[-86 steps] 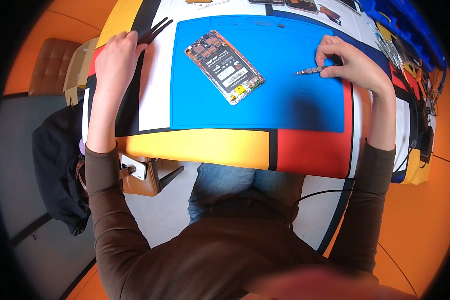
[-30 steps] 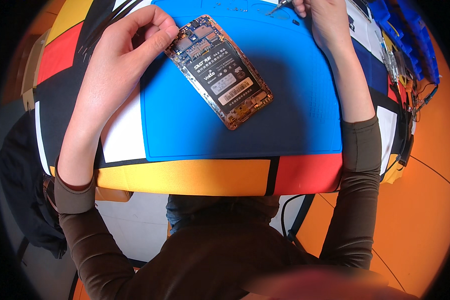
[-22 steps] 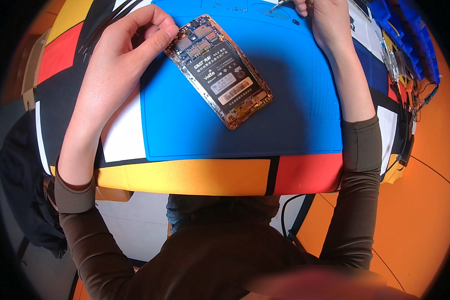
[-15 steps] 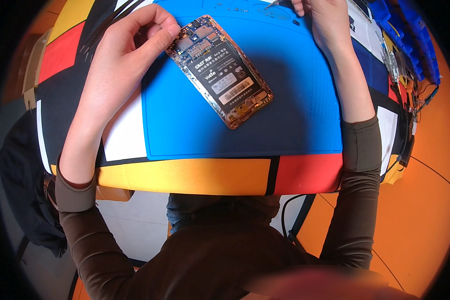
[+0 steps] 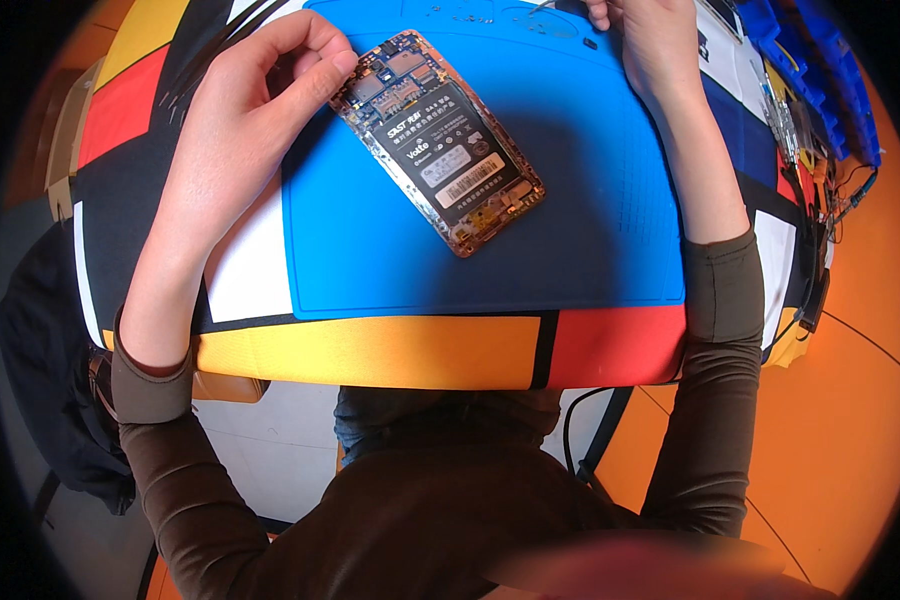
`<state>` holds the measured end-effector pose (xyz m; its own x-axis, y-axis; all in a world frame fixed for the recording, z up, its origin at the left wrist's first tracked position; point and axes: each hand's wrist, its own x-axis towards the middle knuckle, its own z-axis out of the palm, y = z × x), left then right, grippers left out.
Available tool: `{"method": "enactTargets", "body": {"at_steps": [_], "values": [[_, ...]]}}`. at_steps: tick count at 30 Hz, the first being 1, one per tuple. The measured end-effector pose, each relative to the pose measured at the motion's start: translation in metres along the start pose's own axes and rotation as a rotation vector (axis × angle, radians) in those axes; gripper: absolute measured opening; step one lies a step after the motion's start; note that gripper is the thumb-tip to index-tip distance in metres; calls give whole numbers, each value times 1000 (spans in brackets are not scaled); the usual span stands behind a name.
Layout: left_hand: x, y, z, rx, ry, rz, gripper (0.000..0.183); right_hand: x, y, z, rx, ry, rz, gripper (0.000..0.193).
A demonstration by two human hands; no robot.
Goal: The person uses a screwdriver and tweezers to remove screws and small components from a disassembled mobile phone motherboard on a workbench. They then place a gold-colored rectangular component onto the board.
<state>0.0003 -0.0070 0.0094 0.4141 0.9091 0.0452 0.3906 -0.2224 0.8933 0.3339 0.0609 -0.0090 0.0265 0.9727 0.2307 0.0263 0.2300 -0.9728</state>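
Observation:
My left hand pinches the upper left corner of an opened smartphone between thumb and fingers. The phone's back is off, baring the circuit board at its top and a black battery with a printed label. It sits tilted over a blue work mat. At the top edge of the picture, my right hand is closed on a thin pointed metal tool, which is mostly cut off. The tool's tip is near tiny parts on the mat's far side.
A small dark piece lies near my right fingers. Several thin dark tools are at the far left. Blue bins and a bundle of slim tools stand at the right, with cables beside them. A colour-block cloth covers the table.
The thin tool's tip has shifted slightly at the far edge, with a small motion of my right hand. My left hand and the phone stay nearly still.

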Motion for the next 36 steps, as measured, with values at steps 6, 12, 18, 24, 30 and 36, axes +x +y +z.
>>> {"method": "enactTargets", "body": {"at_steps": [6,12,18,24,30,36], "values": [[0,2,1,37,-14,13,23,0,2,-2,25,37,13,18],[0,0,-1,41,-20,87,27,-6,-19,7,45,87,6,19],[-5,16,-2,-68,-113,-15,12,-42,-58,47,153,-44,-53,23],[-10,41,-5,261,-260,343,9,-76,-59,86,176,-110,14,15],[-15,47,-9,411,-258,374,22,-89,-50,92,47,-101,15,15],[-11,43,-2,384,-288,251,20,-90,-36,87,-15,-206,-125,12]]}}
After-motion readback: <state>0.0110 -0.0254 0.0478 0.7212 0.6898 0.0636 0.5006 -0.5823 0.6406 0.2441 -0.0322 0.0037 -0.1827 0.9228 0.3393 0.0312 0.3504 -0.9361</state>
